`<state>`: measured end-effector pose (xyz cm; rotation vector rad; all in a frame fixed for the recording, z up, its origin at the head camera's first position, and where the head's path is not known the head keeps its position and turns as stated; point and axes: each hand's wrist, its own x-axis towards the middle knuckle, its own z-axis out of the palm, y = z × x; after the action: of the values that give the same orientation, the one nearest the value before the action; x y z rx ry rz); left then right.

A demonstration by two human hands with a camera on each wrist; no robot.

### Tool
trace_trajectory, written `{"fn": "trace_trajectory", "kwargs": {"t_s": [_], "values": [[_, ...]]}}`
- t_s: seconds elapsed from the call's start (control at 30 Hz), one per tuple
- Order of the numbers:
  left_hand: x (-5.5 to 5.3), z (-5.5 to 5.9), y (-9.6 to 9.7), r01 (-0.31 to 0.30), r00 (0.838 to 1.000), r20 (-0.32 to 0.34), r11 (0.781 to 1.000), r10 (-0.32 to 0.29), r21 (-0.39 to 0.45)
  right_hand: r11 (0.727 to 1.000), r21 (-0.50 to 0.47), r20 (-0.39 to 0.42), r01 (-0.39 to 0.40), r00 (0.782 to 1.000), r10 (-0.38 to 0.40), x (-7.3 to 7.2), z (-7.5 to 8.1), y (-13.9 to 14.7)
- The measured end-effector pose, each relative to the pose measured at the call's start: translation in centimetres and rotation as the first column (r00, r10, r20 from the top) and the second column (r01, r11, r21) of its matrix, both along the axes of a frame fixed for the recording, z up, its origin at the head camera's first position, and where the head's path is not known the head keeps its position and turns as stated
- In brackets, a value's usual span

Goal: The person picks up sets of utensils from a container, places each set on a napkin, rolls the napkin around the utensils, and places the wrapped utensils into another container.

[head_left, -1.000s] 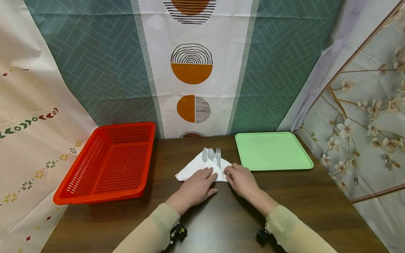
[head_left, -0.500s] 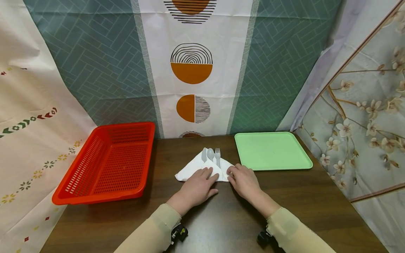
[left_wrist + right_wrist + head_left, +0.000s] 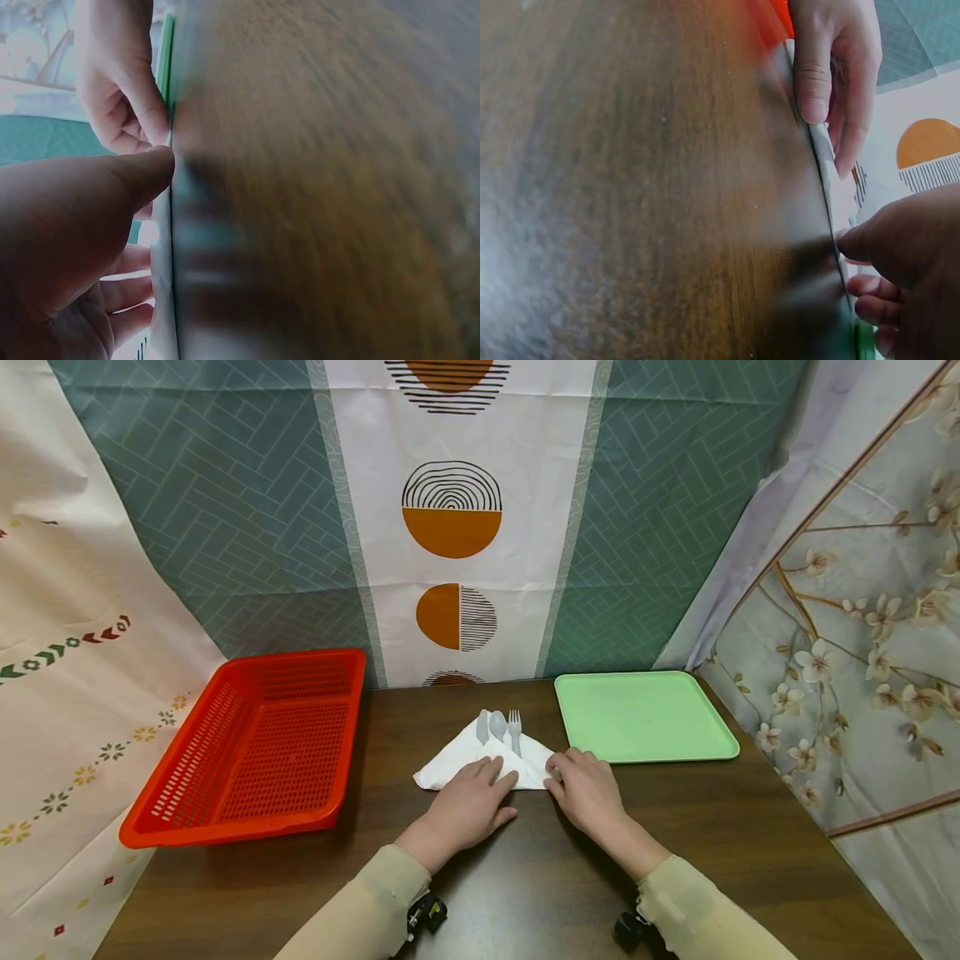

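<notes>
A folded white paper napkin (image 3: 450, 763) lies on the dark wooden table. A grey plastic knife (image 3: 482, 727), spoon (image 3: 498, 724) and fork (image 3: 515, 727) stick out of its top edge side by side, their lower parts covered by the fold. My left hand (image 3: 463, 806) rests on the napkin's lower middle with extended fingers, its thumb near the front edge. At the napkin's right corner, my right hand (image 3: 588, 789) touches the paper with slightly bent fingers. Both wrist views show the thumbs low along the napkin edge (image 3: 826, 161).
A red plastic basket (image 3: 337, 727) stands at the left of the table. At the back right lies a light green tray (image 3: 645, 718), just beyond my right hand. Patterned cloths (image 3: 630, 510) hang behind the table and at both sides.
My right hand has slid a little to the right along the napkin, baring more of its right part. My left hand stays in place on the fold.
</notes>
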<state>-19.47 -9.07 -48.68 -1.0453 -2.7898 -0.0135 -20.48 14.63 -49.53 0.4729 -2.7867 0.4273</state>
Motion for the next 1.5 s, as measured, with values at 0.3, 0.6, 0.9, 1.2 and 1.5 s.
{"fn": "trace_trajectory", "kwargs": {"t_s": [0.3,0.6,0.9,1.2,1.5], "values": [[0.1,0.1,0.0,0.014,1.000,-0.025,1.000,-0.013,0.015,0.996,0.030,0.008,0.082,0.997,-0.083,0.2,0.4,0.8],[0.0,0.1,-0.1,0.012,1.000,-0.026,1.000,-0.012,0.005,0.991,0.084,0.048,0.100,0.993,-0.104,-0.2,0.4,1.1],[-0.1,0.0,-0.1,0.010,1.000,-0.010,1.000,-0.010,0.002,0.988,0.096,0.068,0.120,0.990,-0.126,-1.4,1.1,0.9],[0.1,0.3,-0.1,0.021,0.999,-0.025,1.000,-0.021,-0.004,0.984,0.131,0.121,0.123,0.983,-0.139,-2.0,2.0,0.8],[0.1,0.4,-0.1,0.025,0.999,-0.023,1.000,-0.025,-0.003,0.988,0.122,0.175,0.099,0.977,-0.119,-2.2,2.2,0.5]]}}
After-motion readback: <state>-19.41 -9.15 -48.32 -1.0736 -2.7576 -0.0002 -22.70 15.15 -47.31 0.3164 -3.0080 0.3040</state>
